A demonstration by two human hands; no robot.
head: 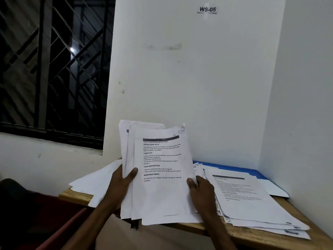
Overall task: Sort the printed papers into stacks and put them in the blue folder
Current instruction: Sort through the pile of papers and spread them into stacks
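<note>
I see left hand and right hand, fingers curled, gripping an upright sheaf of white printed papers over the wooden counter; flat blue folder lies under paper stack, right.

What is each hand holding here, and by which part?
A bundle of printed papers, held by both hands: left grip on its left edge, right grip on its lower right edge.

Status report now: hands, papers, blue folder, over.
Left hand, right hand: both grip the sheaf of white printed papers, raised over the wooden desk. Flat blue folder lies far right. In the way: second paper stack lying on it.
</note>
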